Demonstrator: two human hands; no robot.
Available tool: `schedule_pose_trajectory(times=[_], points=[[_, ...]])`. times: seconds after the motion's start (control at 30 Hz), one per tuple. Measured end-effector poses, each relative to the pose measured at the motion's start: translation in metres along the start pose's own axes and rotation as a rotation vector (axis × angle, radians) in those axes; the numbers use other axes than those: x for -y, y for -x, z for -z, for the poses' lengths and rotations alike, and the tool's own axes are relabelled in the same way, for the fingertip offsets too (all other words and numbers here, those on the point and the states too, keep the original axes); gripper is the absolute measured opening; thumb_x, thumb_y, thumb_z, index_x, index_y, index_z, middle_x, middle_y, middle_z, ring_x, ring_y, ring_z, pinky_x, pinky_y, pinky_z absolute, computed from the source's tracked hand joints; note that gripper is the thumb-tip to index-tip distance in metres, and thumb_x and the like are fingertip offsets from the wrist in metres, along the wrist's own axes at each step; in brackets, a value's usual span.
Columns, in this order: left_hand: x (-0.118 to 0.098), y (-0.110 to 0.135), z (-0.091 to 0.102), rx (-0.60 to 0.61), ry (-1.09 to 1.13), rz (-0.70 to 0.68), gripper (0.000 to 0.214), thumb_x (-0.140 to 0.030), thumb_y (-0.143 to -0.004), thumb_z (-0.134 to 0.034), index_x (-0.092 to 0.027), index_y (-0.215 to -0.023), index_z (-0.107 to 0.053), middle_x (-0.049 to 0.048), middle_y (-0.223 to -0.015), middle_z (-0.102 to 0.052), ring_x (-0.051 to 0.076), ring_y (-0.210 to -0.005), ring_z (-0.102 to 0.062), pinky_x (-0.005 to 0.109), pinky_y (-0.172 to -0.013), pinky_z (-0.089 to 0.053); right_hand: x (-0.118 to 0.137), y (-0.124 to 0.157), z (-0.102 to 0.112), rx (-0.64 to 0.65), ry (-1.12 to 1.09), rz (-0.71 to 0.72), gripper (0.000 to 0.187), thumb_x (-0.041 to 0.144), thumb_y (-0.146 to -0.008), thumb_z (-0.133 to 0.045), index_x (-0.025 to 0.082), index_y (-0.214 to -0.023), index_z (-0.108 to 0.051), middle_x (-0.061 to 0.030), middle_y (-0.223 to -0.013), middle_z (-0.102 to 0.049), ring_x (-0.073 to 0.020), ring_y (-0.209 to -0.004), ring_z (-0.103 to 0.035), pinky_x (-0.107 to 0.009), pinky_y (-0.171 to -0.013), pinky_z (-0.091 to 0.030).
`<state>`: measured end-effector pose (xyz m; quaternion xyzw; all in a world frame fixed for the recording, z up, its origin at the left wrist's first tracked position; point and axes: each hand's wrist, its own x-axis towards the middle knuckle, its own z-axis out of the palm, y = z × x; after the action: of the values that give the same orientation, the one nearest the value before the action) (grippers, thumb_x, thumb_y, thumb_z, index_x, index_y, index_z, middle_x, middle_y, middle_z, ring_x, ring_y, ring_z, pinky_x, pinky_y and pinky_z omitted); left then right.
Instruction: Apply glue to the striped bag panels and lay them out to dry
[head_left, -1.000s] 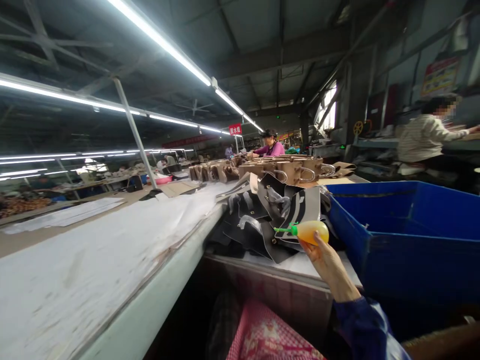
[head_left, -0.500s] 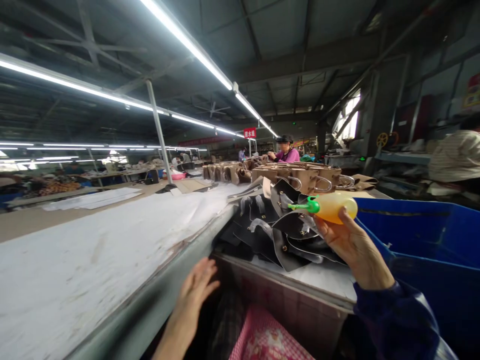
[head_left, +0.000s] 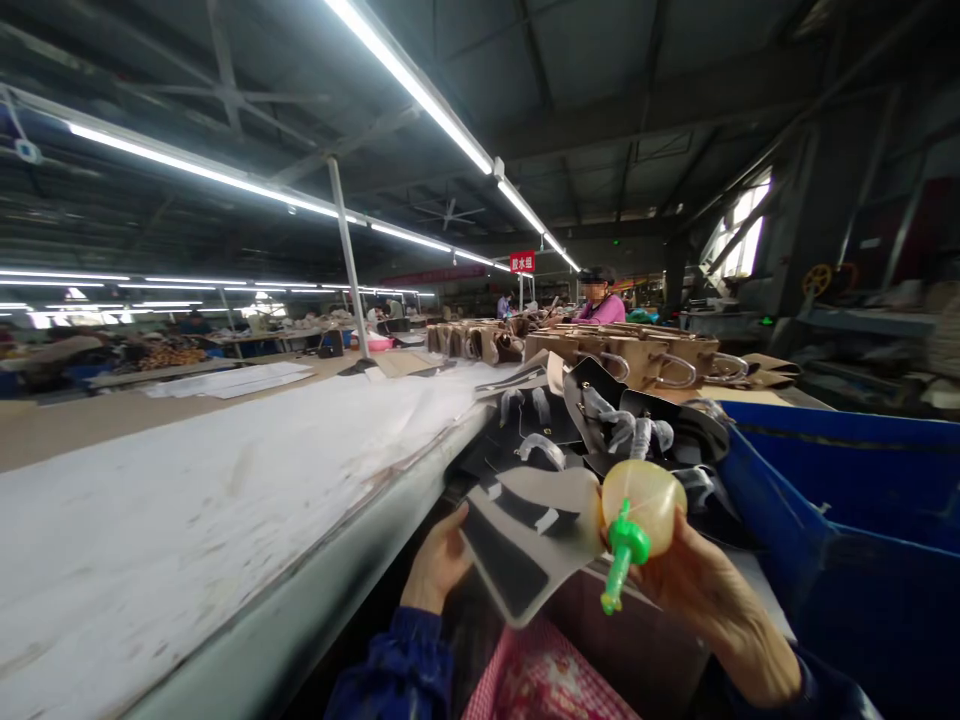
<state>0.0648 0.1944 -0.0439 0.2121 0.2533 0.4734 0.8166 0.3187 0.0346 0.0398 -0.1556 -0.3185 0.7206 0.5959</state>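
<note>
My left hand (head_left: 437, 562) is closed on the left edge of a bag panel (head_left: 517, 560), its thumb along the rim. The panel is grey with dark patches and two small white strips, tilted above my lap. In my right hand (head_left: 697, 585) is a yellowish squeeze bottle (head_left: 651, 500) with a green nozzle (head_left: 622, 565) pointing down toward me. The bottle overlaps the panel's right edge; whether the right fingers touch the panel too is hidden. Behind both hands lies a heap of black bag panels (head_left: 555, 425) with plastic-wrapped handles (head_left: 541, 450).
A long table with a white, stained cover (head_left: 225, 500) runs along my left. On my right stands a blue bin (head_left: 862, 480). Brown bags (head_left: 622, 355) stand in rows beyond the heap, and a person in purple (head_left: 606, 308) sits behind them.
My left hand, previously open and holding nothing, now grips a panel in front of me. My right hand has brought the bottle lower and closer, turning its nozzle from leftward to downward.
</note>
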Motion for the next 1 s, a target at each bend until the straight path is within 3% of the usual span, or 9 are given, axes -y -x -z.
schedule_pose_trajectory(times=[0.07, 0.17, 0.23, 0.33, 0.47, 0.63, 0.8, 0.9, 1.0], points=[[-0.015, 0.007, 0.019, -0.091, -0.024, -0.077, 0.022, -0.022, -0.098, -0.065, -0.013, -0.118, -0.066, 0.0057, -0.101, -0.075, 0.016, -0.079, -0.073, 0.032, -0.071, -0.063, -0.005, -0.006, 0.017, -0.015, -0.039, -0.012, 0.024, 0.022, -0.076, -0.089, 0.023, -0.098, -0.078, 0.0004, -0.101, -0.081, -0.0134, -0.091, -0.078, -0.017, -0.083, -0.062], [-0.022, 0.030, 0.054, -0.238, -0.057, -0.186, 0.032, -0.009, -0.089, -0.069, -0.011, -0.121, -0.066, 0.0075, -0.095, -0.078, 0.019, -0.080, -0.076, 0.031, -0.072, -0.064, -0.010, -0.016, 0.048, -0.167, -0.069, 0.020, 0.032, 0.015, -0.080, -0.085, 0.018, -0.109, -0.074, -0.0052, -0.110, -0.080, -0.0168, -0.097, -0.077, -0.020, -0.085, -0.063], [-0.012, 0.051, 0.081, -0.337, -0.087, -0.236, 0.045, -0.003, -0.081, -0.072, -0.012, -0.125, -0.065, 0.0080, -0.092, -0.080, 0.021, -0.081, -0.078, 0.030, -0.073, -0.064, -0.014, -0.024, 0.068, -0.270, -0.102, 0.054, 0.042, 0.013, -0.078, -0.086, 0.016, -0.116, -0.069, -0.0089, -0.115, -0.078, -0.0194, -0.099, -0.077, -0.023, -0.087, -0.064], [0.015, 0.082, 0.117, -0.455, -0.163, -0.251, 0.063, 0.001, -0.074, -0.073, -0.013, -0.133, -0.060, 0.0082, -0.089, -0.080, 0.025, -0.084, -0.079, 0.032, -0.073, -0.063, -0.030, -0.037, 0.090, -0.314, -0.169, 0.027, 0.045, 0.011, -0.076, -0.087, 0.015, -0.115, -0.067, -0.0091, -0.111, -0.078, -0.0200, -0.092, -0.078, -0.024, -0.085, -0.065], [0.028, 0.108, 0.148, -0.453, -0.264, -0.236, 0.075, -0.005, -0.069, -0.075, -0.020, -0.140, -0.058, 0.0097, -0.107, -0.080, 0.029, -0.103, -0.076, 0.036, -0.085, -0.061, -0.066, -0.051, 0.100, -0.304, -0.226, -0.075, 0.041, 0.015, -0.079, -0.086, 0.016, -0.115, -0.066, -0.0089, -0.107, -0.078, -0.0186, -0.089, -0.079, -0.024, -0.085, -0.065], [-0.007, 0.117, 0.162, -0.377, -0.418, -0.157, 0.077, -0.015, -0.057, -0.085, -0.017, -0.132, -0.065, 0.0131, -0.114, -0.078, 0.036, -0.113, -0.071, 0.042, -0.090, -0.057, -0.111, -0.063, 0.097, -0.321, -0.260, -0.145, 0.043, 0.021, -0.076, -0.089, 0.013, -0.111, -0.067, -0.0105, -0.105, -0.078, -0.0193, -0.088, -0.078, -0.025, -0.082, -0.065], [-0.030, 0.087, 0.161, -0.440, -0.596, -0.136, 0.049, -0.032, -0.060, -0.089, -0.014, -0.103, -0.074, 0.0112, -0.094, -0.080, 0.035, -0.100, -0.074, 0.037, -0.082, -0.055, -0.132, -0.068, 0.088, -0.348, -0.277, -0.162, 0.044, 0.020, -0.065, -0.096, 0.011, -0.100, -0.069, -0.0106, -0.096, -0.079, -0.0194, -0.081, -0.078, -0.025, -0.076, -0.066], [-0.034, 0.067, 0.156, -0.447, -0.650, -0.140, 0.041, -0.024, -0.058, -0.085, -0.015, -0.095, -0.070, 0.0078, -0.083, -0.079, 0.031, -0.085, -0.075, 0.033, -0.071, -0.053, -0.132, -0.066, 0.083, -0.366, -0.282, -0.161, 0.046, 0.021, -0.063, -0.097, 0.011, -0.097, -0.069, -0.0105, -0.094, -0.079, -0.0192, -0.077, -0.078, -0.025, -0.073, -0.066], [-0.034, 0.070, 0.154, -0.391, -0.650, -0.085, 0.053, -0.013, -0.055, -0.076, -0.017, -0.107, -0.066, 0.0064, -0.087, -0.080, 0.029, -0.081, -0.076, 0.032, -0.067, -0.053, -0.128, -0.062, 0.081, -0.379, -0.284, -0.143, 0.046, 0.022, -0.062, -0.098, 0.012, -0.097, -0.070, -0.0086, -0.094, -0.079, -0.0180, -0.078, -0.078, -0.024, -0.074, -0.065]])
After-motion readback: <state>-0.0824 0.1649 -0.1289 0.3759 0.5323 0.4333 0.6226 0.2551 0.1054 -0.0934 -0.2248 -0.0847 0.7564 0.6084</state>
